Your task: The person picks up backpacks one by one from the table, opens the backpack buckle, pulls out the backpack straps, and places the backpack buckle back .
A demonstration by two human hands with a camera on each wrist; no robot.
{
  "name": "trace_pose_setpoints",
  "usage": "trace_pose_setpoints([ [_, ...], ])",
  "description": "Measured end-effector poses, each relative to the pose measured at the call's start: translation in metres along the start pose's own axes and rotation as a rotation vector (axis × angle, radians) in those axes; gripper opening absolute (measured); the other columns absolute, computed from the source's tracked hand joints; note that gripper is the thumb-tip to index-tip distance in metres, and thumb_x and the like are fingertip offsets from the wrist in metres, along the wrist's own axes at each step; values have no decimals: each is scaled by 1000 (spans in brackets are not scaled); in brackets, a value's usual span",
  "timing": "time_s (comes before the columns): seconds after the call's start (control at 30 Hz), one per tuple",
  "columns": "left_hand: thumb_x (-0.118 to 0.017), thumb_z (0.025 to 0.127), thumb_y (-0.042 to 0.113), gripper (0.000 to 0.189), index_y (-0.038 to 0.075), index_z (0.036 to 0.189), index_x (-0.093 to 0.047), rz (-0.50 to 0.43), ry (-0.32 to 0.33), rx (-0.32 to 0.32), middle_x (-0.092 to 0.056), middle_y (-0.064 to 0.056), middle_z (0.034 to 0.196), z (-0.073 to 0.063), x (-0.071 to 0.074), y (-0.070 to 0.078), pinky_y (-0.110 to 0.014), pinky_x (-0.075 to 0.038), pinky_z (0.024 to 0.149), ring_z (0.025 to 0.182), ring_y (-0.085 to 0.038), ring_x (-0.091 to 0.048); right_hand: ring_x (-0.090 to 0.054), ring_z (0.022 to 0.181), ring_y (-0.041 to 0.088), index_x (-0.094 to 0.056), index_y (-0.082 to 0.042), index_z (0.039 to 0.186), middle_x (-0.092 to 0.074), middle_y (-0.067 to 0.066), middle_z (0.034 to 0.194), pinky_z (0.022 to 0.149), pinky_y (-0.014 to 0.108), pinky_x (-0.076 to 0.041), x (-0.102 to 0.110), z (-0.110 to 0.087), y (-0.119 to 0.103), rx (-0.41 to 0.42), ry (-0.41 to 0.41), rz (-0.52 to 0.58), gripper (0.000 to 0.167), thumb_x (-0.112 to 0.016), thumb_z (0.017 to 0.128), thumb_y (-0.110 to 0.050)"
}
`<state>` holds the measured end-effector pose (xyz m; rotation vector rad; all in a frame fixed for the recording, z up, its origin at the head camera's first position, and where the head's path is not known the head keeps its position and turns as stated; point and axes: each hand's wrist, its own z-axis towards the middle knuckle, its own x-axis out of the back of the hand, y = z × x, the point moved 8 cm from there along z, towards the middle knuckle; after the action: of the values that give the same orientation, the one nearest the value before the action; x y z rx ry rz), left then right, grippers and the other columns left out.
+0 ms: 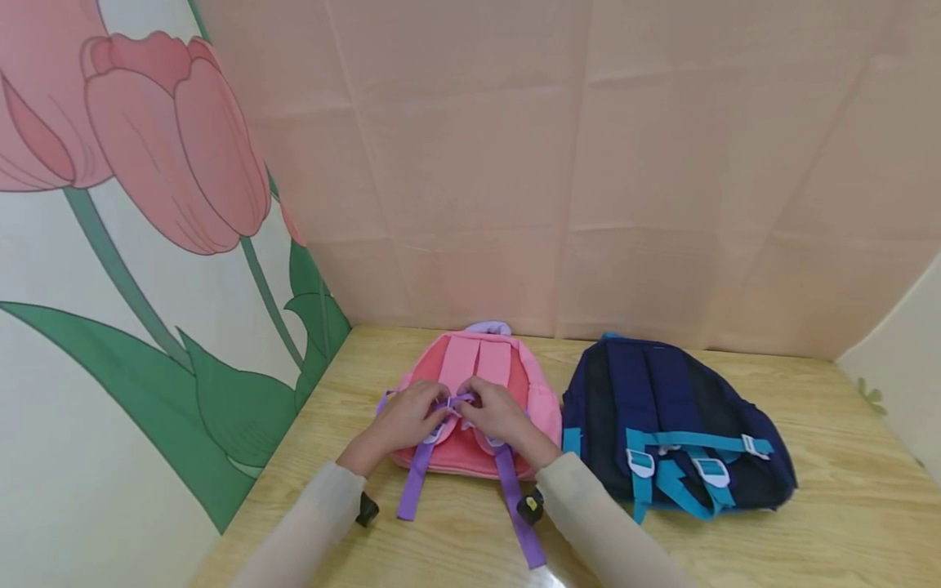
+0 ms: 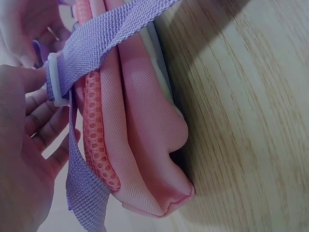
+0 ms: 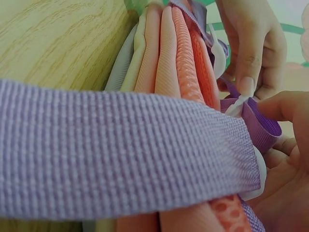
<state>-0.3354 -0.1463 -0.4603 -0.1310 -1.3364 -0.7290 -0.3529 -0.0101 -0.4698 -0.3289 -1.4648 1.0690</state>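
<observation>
A pink backpack [image 1: 542, 404] lies with its shoulder-strap side up, purple webbing ends [image 1: 415, 483] hanging off its near edge. Over its middle both hands meet at a narrow purple strap [image 1: 463, 398] that runs across between the shoulder straps. My left hand [image 1: 404, 416] pinches a white plastic buckle [image 3: 237, 105] on that strap, its thumb on the buckle in the right wrist view. My right hand [image 1: 500, 411] pinches the same strap beside it, where the webbing forms a loop [image 3: 263, 126]. Fingers partly hide the buckle in the head view.
A navy backpack [image 1: 706, 384] with turquoise straps [image 1: 706, 441] lies close to the pink one's right. Both are on a wood-grain table [image 1: 845, 490]. Behind stands a pinkish cloth backdrop [image 1: 588, 163]; a wall with painted tulips [image 1: 176, 139] is at left.
</observation>
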Motion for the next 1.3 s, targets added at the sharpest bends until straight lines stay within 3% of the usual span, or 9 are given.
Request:
trace_pose_setpoints([
  [0.63,-66,100,26,21,14,116,-64,-26,-2,13,-64,1,108,-1,1,-2,-34,-52,86,98,-12,-57,-57,77,14,-63,-16,106,-63,-1,92,66,28,-47,6,-3,6,-30,21,73,13,-67,94,-15],
  [0.83,-65,100,26,20,14,116,-63,-40,0,22,-63,2,106,-2,1,-1,-33,-51,83,95,-11,-56,-57,74,13,-63,-15,104,-63,-1,88,63,27,-45,10,-3,4,2,52,79,15,-66,90,-13],
  [1.07,-65,101,27,21,14,116,-63,-42,-3,14,-63,0,108,-1,0,-1,-35,-52,86,100,-13,-57,-59,84,14,-67,-16,112,-68,0,101,76,32,-50,7,-3,1,14,19,50,16,-64,96,-13],
  [1.3,-64,101,27,21,14,117,-63,-33,-18,8,-63,1,108,1,-2,0,-36,-52,89,102,-13,-57,-60,87,14,-68,-16,110,-69,0,101,80,33,-52,5,-2,-1,12,4,21,12,-67,97,-18],
])
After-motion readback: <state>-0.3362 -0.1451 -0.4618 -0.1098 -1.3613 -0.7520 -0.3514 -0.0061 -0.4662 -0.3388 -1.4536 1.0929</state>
